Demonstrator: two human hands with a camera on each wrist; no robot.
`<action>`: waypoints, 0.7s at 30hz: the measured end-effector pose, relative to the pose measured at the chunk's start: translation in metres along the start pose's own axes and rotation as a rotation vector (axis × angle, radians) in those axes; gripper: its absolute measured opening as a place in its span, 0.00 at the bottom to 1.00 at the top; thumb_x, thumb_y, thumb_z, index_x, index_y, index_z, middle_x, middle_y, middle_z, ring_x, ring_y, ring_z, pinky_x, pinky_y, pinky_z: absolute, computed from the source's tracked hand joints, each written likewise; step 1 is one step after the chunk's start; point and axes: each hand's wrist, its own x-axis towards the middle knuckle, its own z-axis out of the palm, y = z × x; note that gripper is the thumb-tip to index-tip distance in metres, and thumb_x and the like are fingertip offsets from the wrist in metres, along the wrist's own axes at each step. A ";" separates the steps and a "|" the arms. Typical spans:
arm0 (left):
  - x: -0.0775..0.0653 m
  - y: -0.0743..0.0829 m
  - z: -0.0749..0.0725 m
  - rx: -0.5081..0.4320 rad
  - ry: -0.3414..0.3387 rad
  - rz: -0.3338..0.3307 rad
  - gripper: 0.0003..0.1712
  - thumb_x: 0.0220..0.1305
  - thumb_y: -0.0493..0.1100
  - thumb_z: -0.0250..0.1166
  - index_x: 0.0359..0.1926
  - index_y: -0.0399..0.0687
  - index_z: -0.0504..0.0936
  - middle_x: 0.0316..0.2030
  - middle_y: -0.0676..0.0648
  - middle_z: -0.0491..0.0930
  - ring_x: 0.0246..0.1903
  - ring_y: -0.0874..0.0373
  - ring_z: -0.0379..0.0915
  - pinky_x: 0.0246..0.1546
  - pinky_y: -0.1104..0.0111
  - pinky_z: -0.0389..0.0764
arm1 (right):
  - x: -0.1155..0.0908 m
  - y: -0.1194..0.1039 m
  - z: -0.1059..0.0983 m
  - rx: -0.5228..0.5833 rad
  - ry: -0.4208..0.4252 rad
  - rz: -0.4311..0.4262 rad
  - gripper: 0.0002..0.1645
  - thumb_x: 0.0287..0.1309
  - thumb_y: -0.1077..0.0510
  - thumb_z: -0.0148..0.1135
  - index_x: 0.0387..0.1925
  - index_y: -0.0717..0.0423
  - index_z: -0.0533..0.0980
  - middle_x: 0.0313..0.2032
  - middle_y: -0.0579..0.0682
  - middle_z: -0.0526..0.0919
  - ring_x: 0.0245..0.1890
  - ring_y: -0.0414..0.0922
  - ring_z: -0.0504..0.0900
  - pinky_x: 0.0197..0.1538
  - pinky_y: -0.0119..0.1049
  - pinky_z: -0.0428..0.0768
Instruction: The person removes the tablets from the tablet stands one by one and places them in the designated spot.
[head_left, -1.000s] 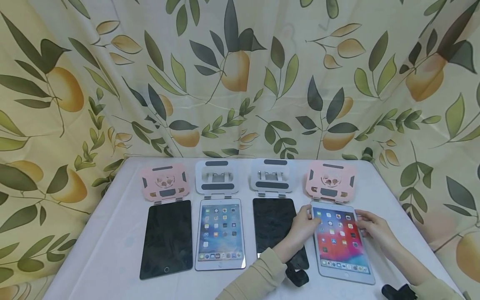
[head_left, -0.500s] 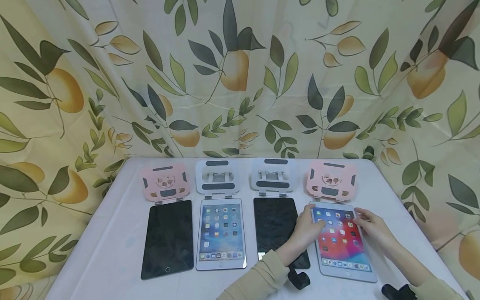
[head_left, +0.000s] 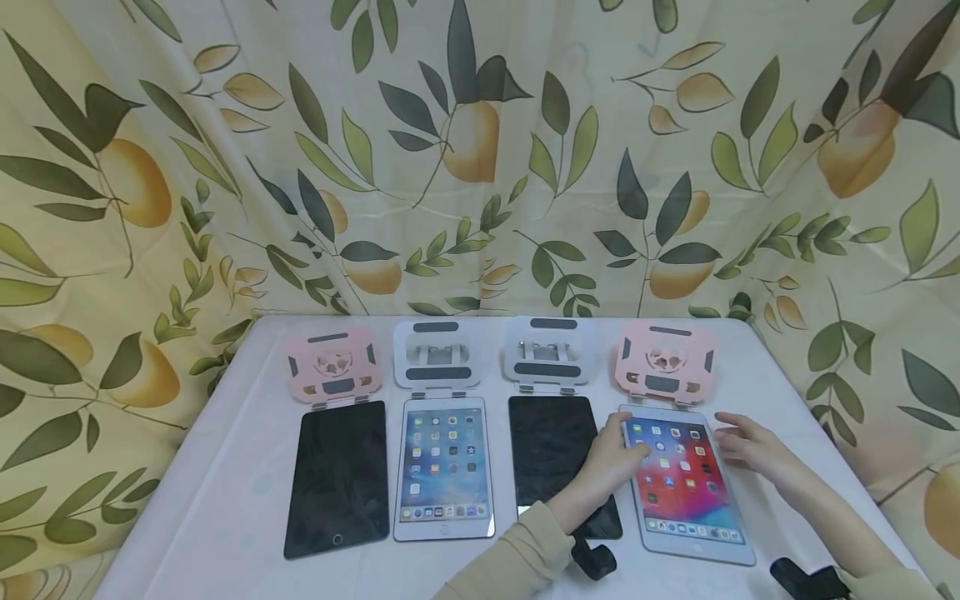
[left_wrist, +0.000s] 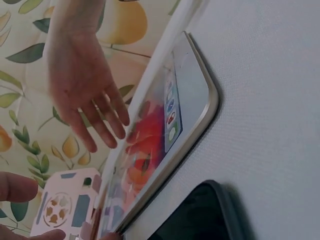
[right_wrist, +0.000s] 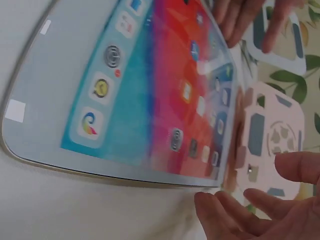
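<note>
A white tablet (head_left: 686,483) with a lit red and blue screen lies at the right of the row, in front of a pink stand (head_left: 665,362). My left hand (head_left: 611,454) is at its upper left edge. In the right wrist view, the left fingers (right_wrist: 235,20) lie along that edge, with the thumb raised off the glass. On the other side, my right hand (head_left: 753,446) hovers just beside the upper right edge. Its fingers are spread and relaxed, and the right wrist view shows the fingertips (right_wrist: 205,200) a little away from the tablet's corner.
To the left lie a black tablet (head_left: 555,433), partly under the left forearm, a lit white tablet (head_left: 442,467) and another black tablet (head_left: 337,479). Behind them stand white stands (head_left: 437,357) and a pink stand (head_left: 335,365). A patterned curtain (head_left: 480,242) hangs behind the white table (head_left: 217,500).
My right hand has moved slightly right, away from the tablet's right edge, and its fingers have loosened. The left hand stays at the left edge, shifted only a little.
</note>
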 end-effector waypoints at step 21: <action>-0.006 0.002 -0.085 0.300 -0.150 0.186 0.26 0.66 0.45 0.58 0.64 0.49 0.69 0.56 0.43 0.74 0.55 0.52 0.73 0.54 0.64 0.76 | -0.019 -0.050 0.016 -0.107 0.178 -0.159 0.34 0.71 0.50 0.47 0.67 0.70 0.56 0.60 0.76 0.64 0.58 0.72 0.65 0.51 0.67 0.74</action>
